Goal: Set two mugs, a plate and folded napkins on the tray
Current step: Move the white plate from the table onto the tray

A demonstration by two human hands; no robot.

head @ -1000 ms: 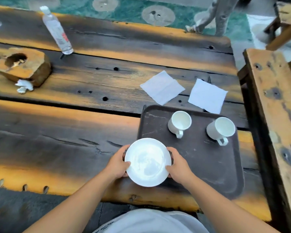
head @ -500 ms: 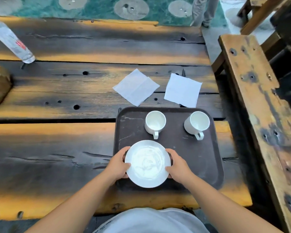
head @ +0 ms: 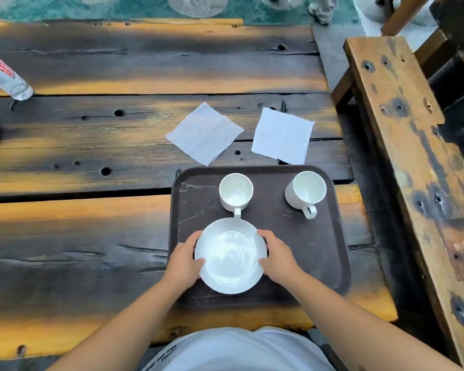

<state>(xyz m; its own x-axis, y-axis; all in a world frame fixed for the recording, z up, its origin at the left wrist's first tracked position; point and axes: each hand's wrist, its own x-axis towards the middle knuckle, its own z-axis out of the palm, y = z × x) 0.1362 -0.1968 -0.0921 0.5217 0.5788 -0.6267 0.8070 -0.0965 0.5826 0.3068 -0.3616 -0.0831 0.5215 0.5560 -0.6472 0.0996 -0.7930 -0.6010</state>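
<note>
Moving: plate [head: 231, 255] has shifted from the tray's [head: 330, 253] left edge fully onto it, at 6 o'clock.
Hands: left hand [head: 184, 259] and right hand [head: 277, 257] pinch its rim.
Mugs: left mug [head: 235, 191], right mug [head: 306, 190] at 12.
Remaining: left napkin [head: 204, 133], right napkin [head: 282, 135] unfolded on table [head: 91, 145].

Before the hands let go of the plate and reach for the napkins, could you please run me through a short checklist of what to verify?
1. Plate lies over the tray, inside its rim: ok.
2. Plate resting flat on the tray, not held above it: cannot tell.
3. Left hand and right hand grip opposite edges of the plate: ok.
4. Left mug and right mug upright on the tray's far side: ok.
5. Plate's far edge clear of the left mug's handle: cannot tell, they look very close.
6. Left napkin and right napkin on the tray: not ok, both lie on the table beyond it.
</note>
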